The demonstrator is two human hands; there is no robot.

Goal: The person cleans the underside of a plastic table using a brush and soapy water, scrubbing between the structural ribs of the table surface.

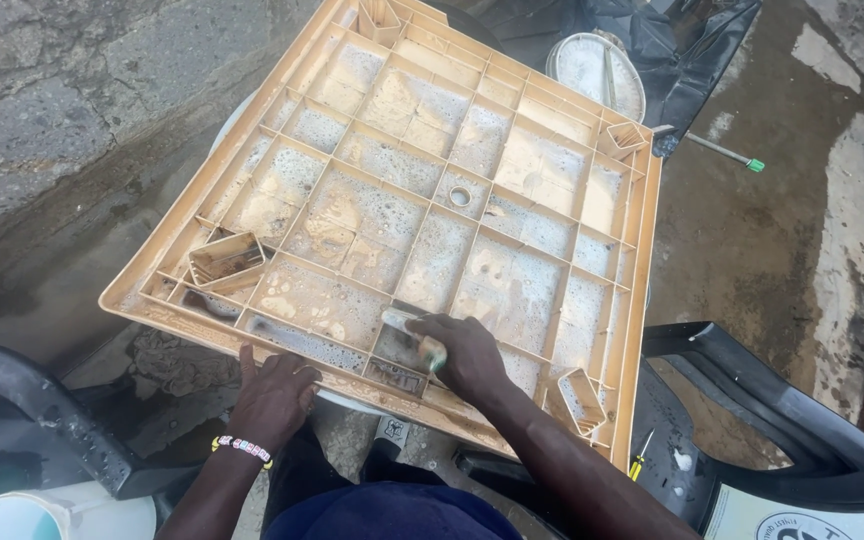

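Note:
A large beige plastic tabletop point(542, 130) lies upside down in front of me, its ribbed grid of cells wet and covered in soap suds. My right hand point(467, 352) presses a soapy sponge point(414, 331) into a cell near the front edge. My left hand point(274, 392), with a beaded bracelet on the wrist, lies flat on the front rim, fingers spread. Square leg sockets point(224, 260) stand at the corners.
A dark plastic chair point(782, 430) stands at the right, another dark chair point(42, 420) at the left. A white round container point(597, 70) sits on black sheeting behind the tabletop. A screwdriver point(724, 152) lies on the wet concrete at the right. Rough stone ground at the left.

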